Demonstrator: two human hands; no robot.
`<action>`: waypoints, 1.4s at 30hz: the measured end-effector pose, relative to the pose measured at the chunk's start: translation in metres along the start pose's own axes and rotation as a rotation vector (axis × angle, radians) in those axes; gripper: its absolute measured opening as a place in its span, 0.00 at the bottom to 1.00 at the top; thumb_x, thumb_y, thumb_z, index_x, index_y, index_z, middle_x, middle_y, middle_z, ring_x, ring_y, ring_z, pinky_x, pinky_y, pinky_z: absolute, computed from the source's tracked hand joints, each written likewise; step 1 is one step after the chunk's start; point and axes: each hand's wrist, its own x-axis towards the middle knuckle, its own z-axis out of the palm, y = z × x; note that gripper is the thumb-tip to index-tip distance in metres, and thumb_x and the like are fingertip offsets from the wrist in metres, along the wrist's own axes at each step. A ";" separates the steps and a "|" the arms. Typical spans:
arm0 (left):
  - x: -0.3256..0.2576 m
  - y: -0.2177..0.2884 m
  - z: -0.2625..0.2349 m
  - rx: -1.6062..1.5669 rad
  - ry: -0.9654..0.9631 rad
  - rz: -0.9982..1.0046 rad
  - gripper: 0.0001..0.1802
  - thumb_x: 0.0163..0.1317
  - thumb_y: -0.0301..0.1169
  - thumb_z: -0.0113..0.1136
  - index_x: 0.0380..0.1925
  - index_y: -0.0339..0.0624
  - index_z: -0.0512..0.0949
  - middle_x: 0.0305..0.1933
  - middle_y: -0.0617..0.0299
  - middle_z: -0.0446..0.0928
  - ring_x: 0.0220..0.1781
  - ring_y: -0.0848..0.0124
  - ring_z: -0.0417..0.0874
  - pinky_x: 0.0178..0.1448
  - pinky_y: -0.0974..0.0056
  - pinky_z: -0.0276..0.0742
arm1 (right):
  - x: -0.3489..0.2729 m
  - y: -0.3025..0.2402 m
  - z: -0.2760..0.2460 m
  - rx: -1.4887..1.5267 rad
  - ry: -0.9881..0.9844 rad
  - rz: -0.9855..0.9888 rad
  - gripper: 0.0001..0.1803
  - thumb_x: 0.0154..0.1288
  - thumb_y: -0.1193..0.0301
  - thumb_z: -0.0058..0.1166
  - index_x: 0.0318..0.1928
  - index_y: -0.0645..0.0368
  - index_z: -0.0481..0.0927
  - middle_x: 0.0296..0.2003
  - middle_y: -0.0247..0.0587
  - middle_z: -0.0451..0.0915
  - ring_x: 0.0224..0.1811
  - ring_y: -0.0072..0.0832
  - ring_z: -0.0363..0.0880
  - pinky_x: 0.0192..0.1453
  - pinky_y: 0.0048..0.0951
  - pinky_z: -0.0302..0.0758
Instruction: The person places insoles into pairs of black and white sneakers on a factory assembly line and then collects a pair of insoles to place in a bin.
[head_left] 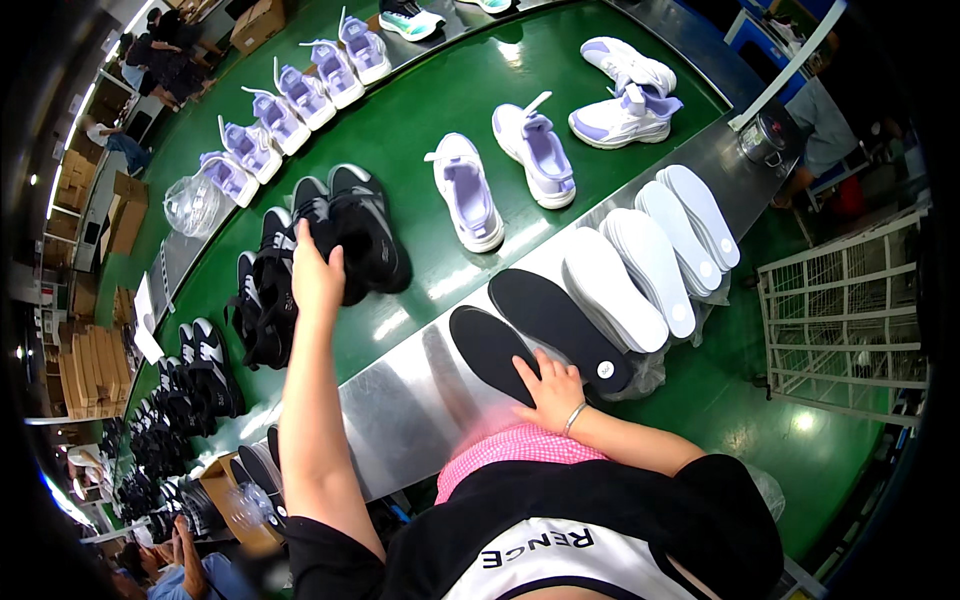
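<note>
My left hand (318, 280) reaches over a green conveyor belt to a black sneaker (318, 205) with grey trim. Thumb and forefinger lie against the shoe with dark material between them; the other fingers are mostly hidden. Its mate, another black sneaker (370, 225), stands close on the right. Below, my right hand (553, 393) rests with spread fingers at the near end of a black insole (490, 345). Beside that lies a second black insole (548, 318) with a round white sticker, on the metal ledge (390, 425).
Stacks of white insoles (612, 285) line the ledge on the right. White-and-lilac sneakers (468, 190) stand on the belt, with a row of lilac-lined sneakers (285, 115) beyond. More black shoes (205, 365) are at left. A wire rack (845, 310) stands at right; other people work at left.
</note>
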 end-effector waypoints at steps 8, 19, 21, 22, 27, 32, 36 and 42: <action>-0.199 0.089 0.062 -1.006 -0.483 -1.132 0.45 0.53 0.41 0.61 0.63 0.45 0.43 0.58 0.53 0.60 0.53 0.65 0.66 0.44 0.59 0.66 | 0.025 0.070 -0.026 0.004 0.289 0.134 0.29 0.52 0.67 0.51 0.55 0.64 0.63 0.50 0.52 0.67 0.53 0.44 0.64 0.54 0.41 0.62; -0.237 0.094 0.092 -1.333 -0.667 -1.245 0.21 0.56 0.40 0.58 0.46 0.45 0.66 0.43 0.61 0.73 0.40 0.67 0.74 0.45 0.59 0.71 | 0.054 0.080 -0.012 0.388 -0.054 0.436 0.37 0.47 0.58 0.59 0.55 0.64 0.61 0.46 0.54 0.69 0.52 0.48 0.66 0.55 0.41 0.63; -0.239 0.091 0.092 -1.382 -0.735 -1.236 0.21 0.57 0.39 0.57 0.48 0.45 0.66 0.45 0.60 0.72 0.42 0.66 0.74 0.46 0.58 0.71 | 0.055 0.083 -0.009 0.548 -0.106 0.393 0.35 0.47 0.58 0.60 0.52 0.64 0.63 0.46 0.56 0.68 0.53 0.48 0.65 0.55 0.40 0.64; -0.241 0.091 0.091 -1.392 -0.705 -1.229 0.22 0.57 0.38 0.57 0.50 0.44 0.65 0.47 0.59 0.71 0.44 0.66 0.74 0.47 0.58 0.71 | 0.053 0.080 -0.006 0.522 -0.070 0.379 0.33 0.49 0.59 0.58 0.51 0.64 0.63 0.43 0.56 0.71 0.49 0.48 0.69 0.54 0.40 0.66; -0.238 0.093 0.065 -1.326 -0.320 -0.745 0.26 0.58 0.34 0.56 0.54 0.37 0.62 0.53 0.58 0.68 0.54 0.67 0.70 0.54 0.62 0.68 | 0.047 0.051 -0.039 0.359 0.015 0.181 0.28 0.52 0.63 0.55 0.50 0.64 0.62 0.36 0.48 0.75 0.38 0.43 0.75 0.41 0.44 0.67; -0.211 0.049 -0.001 -0.544 -0.279 -0.332 0.25 0.53 0.33 0.59 0.49 0.34 0.65 0.41 0.48 0.74 0.43 0.58 0.76 0.48 0.59 0.70 | 0.042 0.026 -0.045 0.086 0.234 0.018 0.28 0.49 0.65 0.56 0.51 0.58 0.64 0.34 0.39 0.74 0.37 0.35 0.73 0.41 0.36 0.63; -0.238 0.019 0.031 0.029 -0.228 -0.264 0.24 0.46 0.37 0.63 0.41 0.36 0.68 0.37 0.47 0.74 0.41 0.46 0.74 0.42 0.51 0.69 | 0.052 0.027 -0.009 -0.038 0.145 -0.011 0.26 0.49 0.65 0.56 0.49 0.56 0.65 0.33 0.38 0.74 0.36 0.34 0.73 0.39 0.36 0.62; -0.255 0.011 0.022 -0.377 -0.190 -0.394 0.25 0.46 0.34 0.64 0.43 0.36 0.68 0.39 0.47 0.75 0.41 0.54 0.76 0.45 0.56 0.70 | 0.052 0.020 -0.024 0.267 0.005 0.136 0.26 0.49 0.63 0.58 0.46 0.60 0.64 0.36 0.48 0.76 0.40 0.43 0.75 0.41 0.40 0.70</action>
